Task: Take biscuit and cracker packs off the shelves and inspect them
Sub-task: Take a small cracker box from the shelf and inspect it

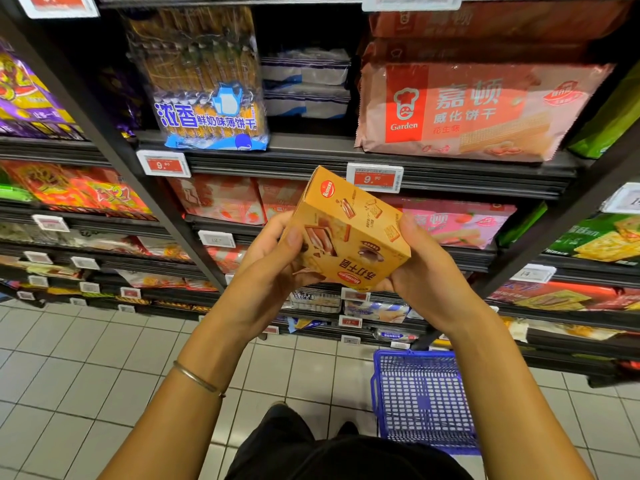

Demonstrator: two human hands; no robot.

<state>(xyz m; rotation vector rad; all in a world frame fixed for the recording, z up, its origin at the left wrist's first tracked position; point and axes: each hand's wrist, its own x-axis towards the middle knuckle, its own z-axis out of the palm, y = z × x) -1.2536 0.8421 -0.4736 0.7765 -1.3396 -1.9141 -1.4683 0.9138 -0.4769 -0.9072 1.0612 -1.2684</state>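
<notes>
- Our left hand (277, 261) and right hand (420, 275) clasp the orange cracker box (349, 230), tilted, thumbs on its printed face.
- We hold it before the shelf (294, 157) front edge, beside a price tag (375, 177).
- Blue basket (422, 393) stands on the floor (104, 358) below.

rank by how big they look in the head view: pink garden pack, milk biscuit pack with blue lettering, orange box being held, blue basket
1. pink Garden pack
2. milk biscuit pack
3. orange box and blue basket: they look about alike. The box is nearer the camera, so these two stay unranked.
</notes>
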